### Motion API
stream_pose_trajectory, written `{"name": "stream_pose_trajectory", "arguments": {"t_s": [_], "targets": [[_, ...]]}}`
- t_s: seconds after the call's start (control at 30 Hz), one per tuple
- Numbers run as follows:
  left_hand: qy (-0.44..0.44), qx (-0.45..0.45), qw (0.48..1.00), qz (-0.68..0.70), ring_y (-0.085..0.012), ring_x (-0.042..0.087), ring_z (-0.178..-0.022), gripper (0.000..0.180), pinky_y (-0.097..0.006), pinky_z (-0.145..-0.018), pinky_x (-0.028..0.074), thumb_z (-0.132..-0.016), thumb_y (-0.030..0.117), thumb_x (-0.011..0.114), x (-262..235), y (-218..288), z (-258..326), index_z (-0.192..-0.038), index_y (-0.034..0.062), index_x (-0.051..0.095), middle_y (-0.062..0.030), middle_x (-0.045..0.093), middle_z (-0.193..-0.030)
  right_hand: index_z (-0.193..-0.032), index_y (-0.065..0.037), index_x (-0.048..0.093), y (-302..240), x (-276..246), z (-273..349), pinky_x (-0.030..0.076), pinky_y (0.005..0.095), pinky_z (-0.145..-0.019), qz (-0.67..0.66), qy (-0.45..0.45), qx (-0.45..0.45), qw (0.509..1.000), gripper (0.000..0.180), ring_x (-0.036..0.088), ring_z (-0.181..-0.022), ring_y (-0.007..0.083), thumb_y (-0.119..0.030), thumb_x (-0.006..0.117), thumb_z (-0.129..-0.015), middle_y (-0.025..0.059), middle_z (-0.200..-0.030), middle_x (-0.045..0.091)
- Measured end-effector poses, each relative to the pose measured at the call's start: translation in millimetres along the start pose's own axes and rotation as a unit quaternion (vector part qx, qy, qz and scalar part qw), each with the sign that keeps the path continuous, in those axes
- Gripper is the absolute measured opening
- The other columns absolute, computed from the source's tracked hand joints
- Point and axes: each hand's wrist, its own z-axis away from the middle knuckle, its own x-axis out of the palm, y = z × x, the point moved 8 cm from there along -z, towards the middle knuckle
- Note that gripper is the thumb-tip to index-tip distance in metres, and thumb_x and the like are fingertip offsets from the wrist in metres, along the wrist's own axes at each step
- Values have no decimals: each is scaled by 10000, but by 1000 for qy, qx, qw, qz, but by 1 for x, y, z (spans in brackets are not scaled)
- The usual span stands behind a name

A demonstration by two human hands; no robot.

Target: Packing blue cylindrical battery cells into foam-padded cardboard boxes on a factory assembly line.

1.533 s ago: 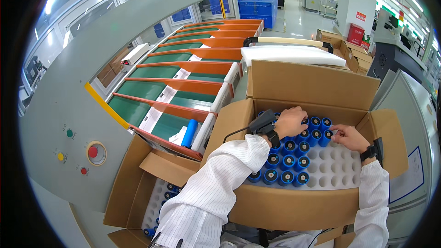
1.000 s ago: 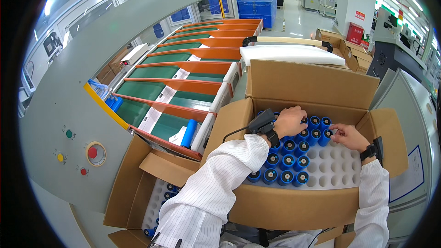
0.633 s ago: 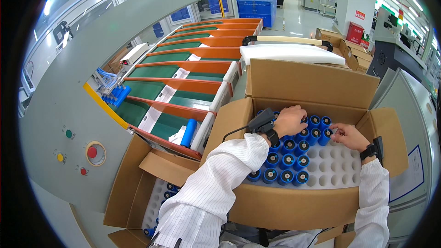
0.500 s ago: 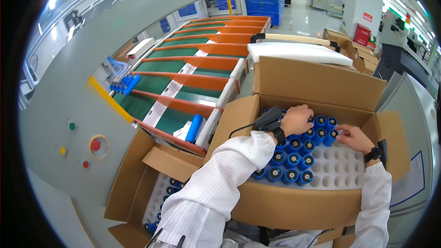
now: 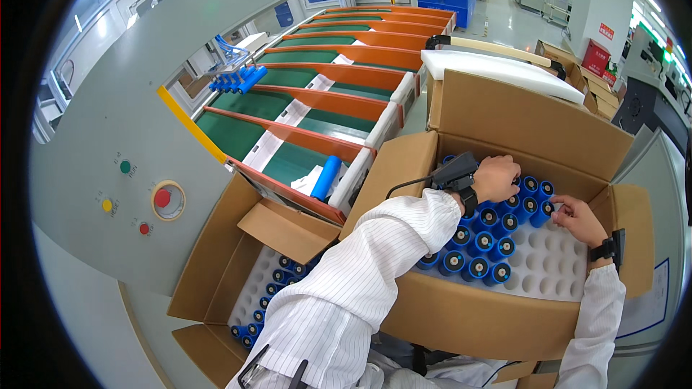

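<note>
My left hand (image 5: 497, 179) reaches over the far part of an open cardboard box (image 5: 483, 313), its fingers curled down onto a blue cylindrical battery cell (image 5: 516, 181). To its right, my right hand (image 5: 579, 221) has thumb and index finger at the side of another blue cell (image 5: 546, 210), which leans slightly. Several blue cells stand upright in rows in a white foam tray (image 5: 537, 263) inside the box. The tray's right side shows round holes without cells. My left hand and wrist cover some of the cells.
Left of the box runs a green conveyor (image 5: 245, 104) with orange dividers (image 5: 339, 104); a lone blue cell (image 5: 327, 177) lies at its near end. A second box (image 5: 209, 274) at lower left holds more cells. White foam (image 5: 501, 75) lies behind the main box. A grey panel (image 5: 94, 173) carries buttons.
The view has shifted, so most things sit farther right. Both hands stay at the same cells with little movement. The blue pick-up head over the conveyor has moved up and away.
</note>
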Motion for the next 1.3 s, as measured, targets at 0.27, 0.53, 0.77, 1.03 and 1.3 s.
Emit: {"name": "stream_pose_trajectory", "arguments": {"t_s": [0.27, 0.53, 0.77, 1.03, 1.3], "targets": [[0, 6, 1000, 8, -327, 609, -1009, 309, -428, -875, 485, -804, 284, 714, -1, 1, -1, -1012, 58, 684, -130, 631, -1008, -1230, 18, 590, 3, -3, 1, 471, 245, -617, 5, 5, -7, 1000, 370, 587, -670, 79, -132, 671, -902, 25, -742, 649], [5, 5, 1000, 5, -328, 609, -1005, 309, -430, -867, 489, -808, 291, 715, -1, 0, 0, -1010, 59, 684, -131, 630, -1012, -1223, 15, 596, -2, -1, 1, 482, 249, -628, 15, 7, -6, 1000, 361, 594, -672, 87, -132, 671, -902, 29, -745, 651], [-11, -6, 1000, 4, -327, 608, -1013, 317, -429, -877, 486, -811, 292, 713, 0, 0, -2, -1023, 59, 682, -128, 628, -1016, -1222, 10, 597, 0, -2, 0, 483, 252, -619, 17, 9, -9, 1000, 360, 594, -663, 90, -132, 672, -900, 34, -750, 657], [168, 87, 973, 134, -304, 648, -930, 244, -391, -834, 519, -840, 232, 690, -67, 22, -7, -978, 32, 693, -147, 657, -969, -1214, 12, 605, -3, -5, 4, 479, 254, -625, 23, 12, -11, 1000, 356, 592, -672, 90, -121, 670, -890, 38, -748, 653], [447, -112, 882, 98, -205, 659, -814, 248, -329, -732, 515, -914, 215, 628, -267, -146, 100, -988, -14, 686, -122, 701, -920, -1224, 9, 597, -14, -8, 8, 466, 238, -664, 30, -4, 4, 1000, 354, 562, -699, 77, -112, 648, -895, 10, -785, 631]]}}
